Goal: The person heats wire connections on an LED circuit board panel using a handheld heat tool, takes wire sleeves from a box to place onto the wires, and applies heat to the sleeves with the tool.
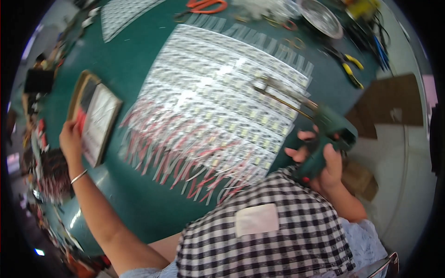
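My right hand (pixel 330 167) is wrapped round the handle of a dark green soldering gun (pixel 340 129). Its thin metal tip and guide tube point left, over a sheet of white LED circuit strips (pixel 208 83) lying on the table; whether the tip touches the sheet I cannot tell. Red and white wires (pixel 185 162) fringe the sheet's near edge, and pale short leads stick out along its far edge. On the left, my left hand (pixel 71 139) grips the near side of a shallow cardboard box (pixel 77 95), tilted, with something whitish, black and red inside.
The green table (pixel 139 217) curves round the work. Beyond the sheet lie orange-handled scissors (pixel 207 5), a round metal dish (pixel 321 17) and yellow-handled pliers (pixel 350 69). Brown cardboard (pixel 394 102) stands at the right. Another white sheet (pixel 123 16) lies far left.
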A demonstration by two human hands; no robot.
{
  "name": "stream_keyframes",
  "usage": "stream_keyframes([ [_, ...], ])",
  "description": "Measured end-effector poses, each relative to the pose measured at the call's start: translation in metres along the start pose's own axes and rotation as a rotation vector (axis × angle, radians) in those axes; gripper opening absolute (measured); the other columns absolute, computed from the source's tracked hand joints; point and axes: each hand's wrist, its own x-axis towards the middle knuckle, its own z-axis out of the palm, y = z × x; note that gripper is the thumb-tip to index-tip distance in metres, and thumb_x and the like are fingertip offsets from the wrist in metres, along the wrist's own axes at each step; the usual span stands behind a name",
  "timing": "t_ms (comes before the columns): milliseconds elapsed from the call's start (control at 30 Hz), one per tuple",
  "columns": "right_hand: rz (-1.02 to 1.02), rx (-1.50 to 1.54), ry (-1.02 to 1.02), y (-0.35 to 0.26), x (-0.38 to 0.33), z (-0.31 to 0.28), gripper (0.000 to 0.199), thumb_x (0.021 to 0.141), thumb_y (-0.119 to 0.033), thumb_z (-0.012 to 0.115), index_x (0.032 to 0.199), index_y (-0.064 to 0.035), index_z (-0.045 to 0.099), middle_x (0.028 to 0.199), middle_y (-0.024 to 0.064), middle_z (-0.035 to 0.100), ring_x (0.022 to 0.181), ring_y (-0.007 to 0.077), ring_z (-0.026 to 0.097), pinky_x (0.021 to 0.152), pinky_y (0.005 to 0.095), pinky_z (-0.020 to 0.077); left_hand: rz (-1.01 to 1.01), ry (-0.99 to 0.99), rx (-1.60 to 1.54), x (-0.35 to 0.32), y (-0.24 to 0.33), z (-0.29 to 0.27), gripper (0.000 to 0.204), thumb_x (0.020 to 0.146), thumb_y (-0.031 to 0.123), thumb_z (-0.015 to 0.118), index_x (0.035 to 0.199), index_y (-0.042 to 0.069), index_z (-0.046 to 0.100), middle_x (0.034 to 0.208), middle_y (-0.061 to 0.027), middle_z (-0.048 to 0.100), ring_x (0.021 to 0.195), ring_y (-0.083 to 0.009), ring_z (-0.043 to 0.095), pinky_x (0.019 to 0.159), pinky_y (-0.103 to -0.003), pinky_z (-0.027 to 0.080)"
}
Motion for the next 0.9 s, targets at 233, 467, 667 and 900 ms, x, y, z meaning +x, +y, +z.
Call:
stream_keyframes([
  [233,0.010,0.019,-0.010,0.006,0.004,-0.016,0.051,0.092,-0.036,0.047,0.131,-0.0052,0.035,0.120,0.0201,0.050,0.081,0.0229,0.063,0.087,0.0501,0.0478,0.008,-0.015,0.011,0.006,0.009,0.017,0.012,0.083,0.011,0.058,0.087,0.000,0.061,0.080,-0.0139,0.063,0.077,-0.0258,0.060,0.071,-0.034,0.045],
  [467,-0.048,0.035,-0.025,0.011,-0.010,-0.024,0.048,0.093,-0.034,0.045,0.129,-0.0041,0.035,0.118,0.0194,0.051,0.075,0.0217,0.061,0.082,0.0466,0.0502,-0.083,0.059,-0.037,-0.006,0.022,0.005,0.015,0.086,0.015,0.057,0.091,0.002,0.061,0.080,-0.0103,0.063,0.072,-0.0202,0.059,0.068,-0.031,0.045],
  [667,-0.119,0.017,-0.008,0.009,-0.019,-0.037,0.051,0.093,-0.035,0.045,0.130,-0.0022,0.034,0.118,0.0188,0.052,0.071,0.0206,0.060,0.075,0.0404,0.0510,-0.058,0.154,-0.145,-0.022,0.053,-0.008,0.016,0.088,0.015,0.055,0.092,0.001,0.060,0.078,-0.0046,0.060,0.070,-0.0108,0.054,0.067,-0.026,0.044],
  [900,-0.218,-0.040,0.000,0.001,-0.037,-0.046,0.058,0.088,-0.034,0.054,0.128,0.0037,0.036,0.114,0.0205,0.055,0.074,0.0231,0.063,0.075,0.0363,0.0522,-0.049,-0.023,-0.723,-0.063,0.154,-0.021,0.009,0.090,0.010,0.055,0.093,0.002,0.056,0.079,0.0031,0.052,0.070,-0.0049,0.045,0.063,-0.018,0.037],
])
